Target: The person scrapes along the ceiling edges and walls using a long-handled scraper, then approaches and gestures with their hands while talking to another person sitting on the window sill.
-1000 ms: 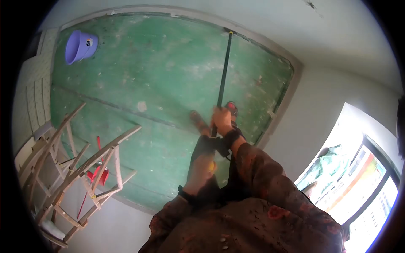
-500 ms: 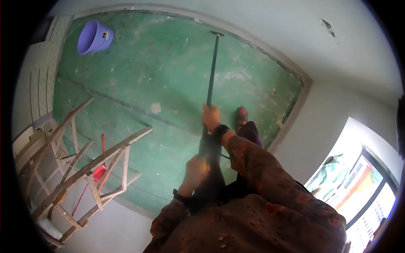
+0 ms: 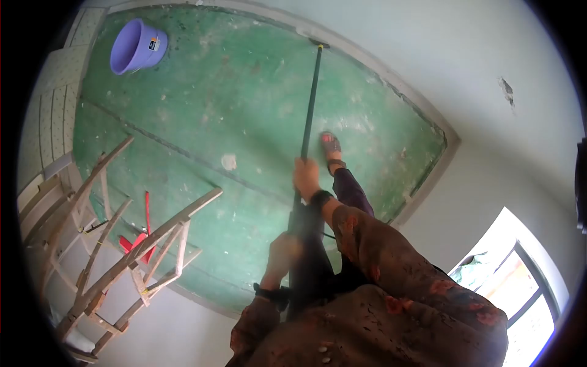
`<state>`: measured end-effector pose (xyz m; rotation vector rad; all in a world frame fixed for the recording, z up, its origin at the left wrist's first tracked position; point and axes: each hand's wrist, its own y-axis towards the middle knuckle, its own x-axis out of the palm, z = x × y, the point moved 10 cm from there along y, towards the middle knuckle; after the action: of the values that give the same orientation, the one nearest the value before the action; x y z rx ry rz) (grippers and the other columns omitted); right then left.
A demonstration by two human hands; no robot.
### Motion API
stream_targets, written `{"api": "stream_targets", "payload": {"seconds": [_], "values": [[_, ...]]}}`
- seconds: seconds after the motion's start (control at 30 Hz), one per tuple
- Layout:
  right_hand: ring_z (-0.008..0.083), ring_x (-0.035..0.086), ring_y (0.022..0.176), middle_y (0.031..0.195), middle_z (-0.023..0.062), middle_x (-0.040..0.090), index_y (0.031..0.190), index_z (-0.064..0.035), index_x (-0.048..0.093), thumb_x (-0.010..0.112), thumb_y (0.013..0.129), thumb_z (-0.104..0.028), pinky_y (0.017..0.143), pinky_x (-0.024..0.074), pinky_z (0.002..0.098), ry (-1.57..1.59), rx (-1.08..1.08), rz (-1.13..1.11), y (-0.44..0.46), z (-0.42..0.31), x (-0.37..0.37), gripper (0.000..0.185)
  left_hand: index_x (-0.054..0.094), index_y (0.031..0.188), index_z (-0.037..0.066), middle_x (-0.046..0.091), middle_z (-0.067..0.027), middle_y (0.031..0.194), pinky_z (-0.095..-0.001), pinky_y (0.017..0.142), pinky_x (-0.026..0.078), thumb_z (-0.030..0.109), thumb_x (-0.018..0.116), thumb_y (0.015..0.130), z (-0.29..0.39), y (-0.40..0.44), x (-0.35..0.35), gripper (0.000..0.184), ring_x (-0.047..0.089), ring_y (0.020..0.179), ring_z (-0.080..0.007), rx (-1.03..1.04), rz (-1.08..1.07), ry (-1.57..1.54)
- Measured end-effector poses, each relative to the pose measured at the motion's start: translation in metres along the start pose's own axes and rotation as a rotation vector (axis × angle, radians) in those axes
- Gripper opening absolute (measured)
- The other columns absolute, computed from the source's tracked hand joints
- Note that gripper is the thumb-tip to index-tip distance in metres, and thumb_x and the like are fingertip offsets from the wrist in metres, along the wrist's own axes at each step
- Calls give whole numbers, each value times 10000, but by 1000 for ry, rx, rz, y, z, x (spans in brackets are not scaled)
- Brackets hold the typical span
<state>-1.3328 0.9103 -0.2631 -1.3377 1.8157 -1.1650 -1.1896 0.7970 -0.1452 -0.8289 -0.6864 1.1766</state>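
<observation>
A long dark pole point(image 3: 312, 101) runs up the green floor from my body to a flat dark head point(image 3: 320, 44) near the floor's far edge. My right hand point(image 3: 307, 177) is wrapped round the pole at mid-height. Lower down and to the left, my left hand point(image 3: 284, 252) is closed around the pole's near end, slightly blurred by motion. Dark bands circle both wrists. One foot point(image 3: 331, 144) in a red and dark sandal stands just right of the pole.
A purple bucket point(image 3: 139, 47) stands at the far left. Wooden trestles point(image 3: 140, 244) fill the lower left, with a red dustpan point(image 3: 142, 246) behind them. White walls border the floor; a window point(image 3: 520, 275) is at the lower right.
The pole's head has shifted left since the first frame, then slightly right. My right hand has moved left and down a little. The foot beside the pole has stepped forward since the middle frame.
</observation>
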Motion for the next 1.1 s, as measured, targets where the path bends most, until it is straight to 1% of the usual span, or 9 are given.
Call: {"api": "stream_targets", "payload": {"seconds": [0.17, 0.47, 0.53, 0.63, 0.7, 0.77, 0.8, 1.0, 1.1], "values": [[159, 433, 399, 572, 25, 418, 880, -49, 446, 512, 868, -278, 349, 356, 306, 129, 78, -35, -4, -15, 2, 238, 513, 1043, 17, 510, -30, 600, -190, 364, 277, 253, 449, 884, 24, -8, 4, 292, 402, 417, -61, -178, 95, -298], [192, 477, 400, 581, 85, 476, 858, -8, 436, 482, 876, -290, 345, 399, 343, 90, 110, -20, 19, -7, 15, 286, 524, 1045, 25, 499, -24, 580, -199, 364, 276, 228, 434, 896, 24, 8, -15, 268, 399, 413, -64, -23, 33, 46], [233, 507, 407, 610, 135, 525, 846, 20, 457, 481, 869, -263, 347, 394, 360, -507, -443, 132, 32, -20, 21, 284, 526, 1040, 27, 498, -24, 577, -202, 360, 274, 226, 433, 897, 22, 10, -18, 262, 395, 407, -64, -6, 19, 38], [403, 523, 679, 735, 217, 528, 894, -27, 528, 539, 807, -175, 596, 436, 464, -379, -341, 158, 50, -29, 20, 172, 529, 1033, 33, 493, -20, 572, -210, 350, 267, 232, 436, 899, 20, 28, -31, 257, 384, 393, -64, -18, 17, 152], [384, 532, 740, 744, 203, 534, 891, -25, 521, 485, 823, -133, 647, 432, 455, -464, -225, 27, 34, -45, 22, 133, 538, 1019, 39, 490, -17, 566, -215, 341, 263, 233, 441, 893, 35, 35, -31, 250, 377, 382, -65, 96, 32, 36], [374, 539, 761, 781, 209, 532, 925, -17, 508, 476, 832, -137, 638, 439, 450, -914, -649, 165, 40, -54, 37, 155, 538, 980, 44, 486, -14, 562, -214, 345, 267, 229, 443, 890, -18, 47, -33, 226, 380, 385, -64, 169, 61, 216], [372, 541, 793, 818, 203, 534, 951, -21, 508, 476, 824, -118, 672, 441, 452, -194, -46, 122, 74, 3, 22, 163, 538, 941, 49, 482, -11, 558, -213, 349, 272, 225, 444, 887, -15, 52, -38, 207, 383, 388, -63, 227, 103, 401], [357, 591, 761, 759, 239, 591, 839, 36, 534, 483, 858, -278, 652, 462, 460, -346, -220, 155, 27, -19, 49, 319, 477, 781, 82, 457, 6, 542, -210, 373, 284, 218, 449, 879, 7, 21, -66, 170, 376, 393, -62, -20, 37, -44], [347, 594, 624, 693, 226, 574, 834, 40, 519, 481, 856, -246, 550, 473, 420, -450, -307, 58, 34, -41, 67, 289, 513, 837, 68, 466, 3, 546, -211, 371, 284, 223, 449, 882, 5, 32, -84, 174, 378, 392, -64, 268, 116, 414]]}}
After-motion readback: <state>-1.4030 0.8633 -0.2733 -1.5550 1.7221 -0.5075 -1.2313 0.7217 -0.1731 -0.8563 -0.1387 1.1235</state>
